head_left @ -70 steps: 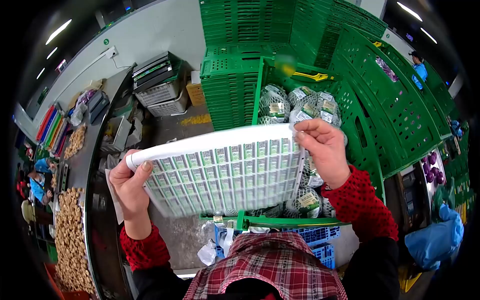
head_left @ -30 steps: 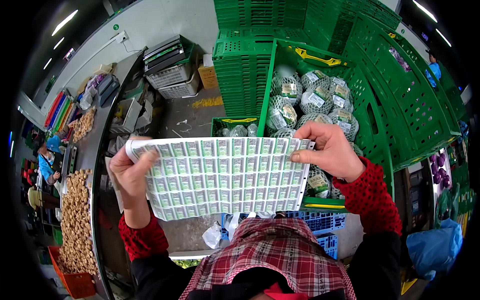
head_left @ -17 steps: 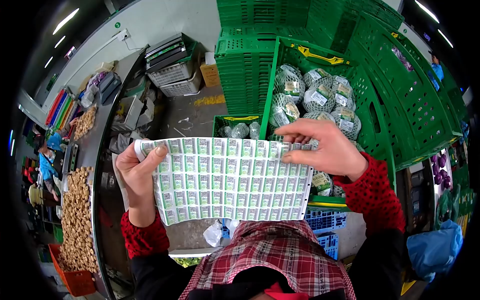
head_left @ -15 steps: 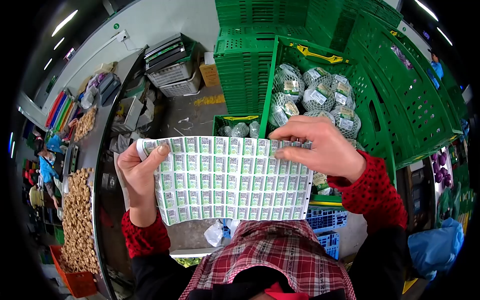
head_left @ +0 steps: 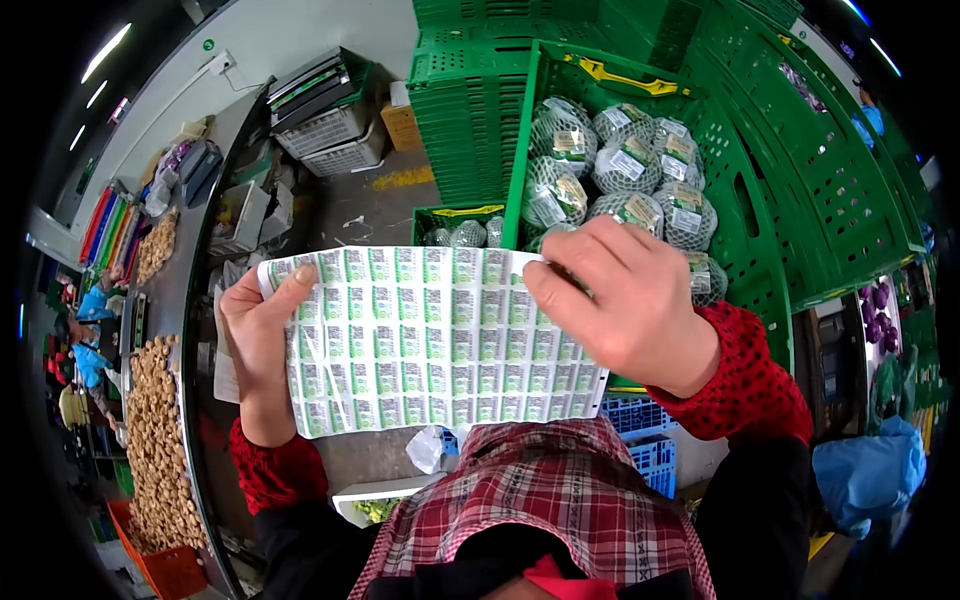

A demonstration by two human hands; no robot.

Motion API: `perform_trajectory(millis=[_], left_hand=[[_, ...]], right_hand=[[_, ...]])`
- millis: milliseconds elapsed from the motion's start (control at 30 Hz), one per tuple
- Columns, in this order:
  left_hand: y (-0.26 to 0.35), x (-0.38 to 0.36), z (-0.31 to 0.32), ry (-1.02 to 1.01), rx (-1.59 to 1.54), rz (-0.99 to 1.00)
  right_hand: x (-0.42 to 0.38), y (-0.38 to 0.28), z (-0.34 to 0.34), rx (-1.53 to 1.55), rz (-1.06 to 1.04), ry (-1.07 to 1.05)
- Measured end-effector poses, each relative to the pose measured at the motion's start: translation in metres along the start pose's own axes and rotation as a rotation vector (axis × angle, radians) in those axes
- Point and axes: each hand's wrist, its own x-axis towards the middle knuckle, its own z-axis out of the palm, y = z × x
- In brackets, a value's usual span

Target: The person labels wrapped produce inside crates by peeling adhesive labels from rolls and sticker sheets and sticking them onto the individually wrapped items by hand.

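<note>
White sheet [head_left: 425, 355] gridded with green labels [head_left: 462, 343] hangs pinched by left hand [head_left: 262, 335]; right hand [head_left: 632, 308] curls over, grip unclear

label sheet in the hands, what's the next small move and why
Probably peel one label beside the right hand while the left hand steadies the label sheet. The left thumb presses the upper left corner, the right fingers sit at the upper right, and rows of labels lie between. Whether one is already lifted is hidden.
</note>
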Motion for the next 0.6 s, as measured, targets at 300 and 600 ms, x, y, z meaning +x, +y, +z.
perform_trajectory(millis=[300,600], left_hand=[[-0.01,0.02,0.005,-0.12,-0.023,-0.1],[-0.017,0.028,-0.061,0.16,0.093,0.044]], right_hand=[[-0.013,-0.013,0.005,0.006,-0.05,-0.014],[-0.051,0.058,0.016,1.137,1.14,-0.039]])
